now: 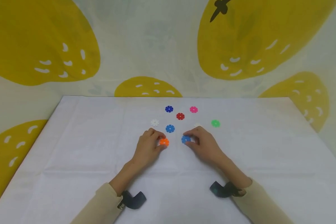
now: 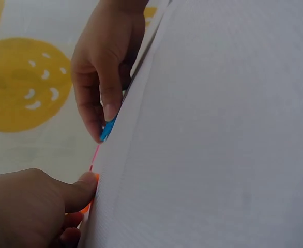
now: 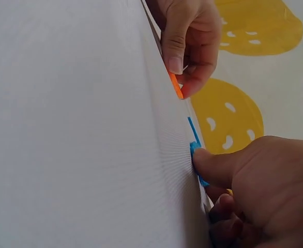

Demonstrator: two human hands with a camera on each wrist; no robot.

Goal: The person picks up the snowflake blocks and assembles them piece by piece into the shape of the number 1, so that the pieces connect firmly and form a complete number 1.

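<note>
In the head view my left hand (image 1: 147,148) pinches an orange notched snowflake disc (image 1: 164,142) between thumb and fingers, low over the white-covered table. Across a small gap, my right hand (image 1: 206,145) pinches a light blue snowflake disc (image 1: 186,139) in the same way. Both wrist views show thumb and fingertips at the edges of these discs, close to the tabletop. Just beyond the hands lies another light blue disc (image 1: 170,128), touched by neither hand. A whitish disc (image 1: 197,125) is partly hidden behind the right hand.
Farther back on the table (image 1: 86,140) lie a white disc (image 1: 155,123), a red disc (image 1: 180,116), a dark blue disc (image 1: 169,109), a pink disc (image 1: 193,109) and a green disc (image 1: 215,123). A fruit-patterned cloth (image 1: 151,46) hangs behind the table's far edge.
</note>
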